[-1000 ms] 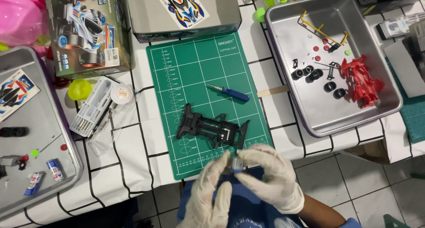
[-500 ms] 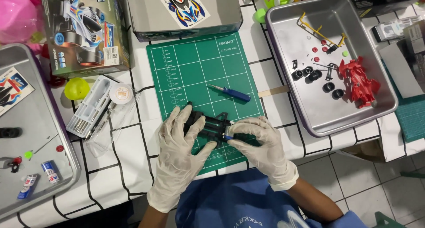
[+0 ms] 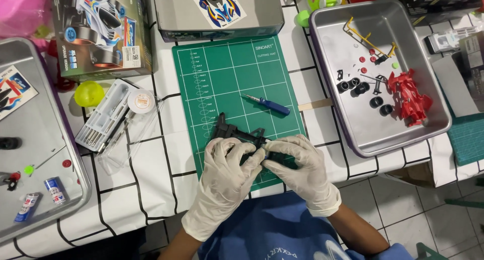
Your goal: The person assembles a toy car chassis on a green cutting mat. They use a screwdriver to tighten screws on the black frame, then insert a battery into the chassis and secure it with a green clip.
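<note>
Black plastic chassis (image 3: 242, 136), lifted a second ago, is now pressed onto the green cutting mat (image 3: 227, 78) by gloved left hand (image 3: 227, 174) and right hand (image 3: 302, 169), fingers curled closed over it, so fitting is likely underway.

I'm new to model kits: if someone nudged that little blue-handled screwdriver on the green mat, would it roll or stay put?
The blue screwdriver would probably roll, since its handle looks round and it lies loose on the flat green cutting mat. It looks slim and small, so likely light and easy to flick aside. The thin metal tip seems stiff, not floppy.
</note>
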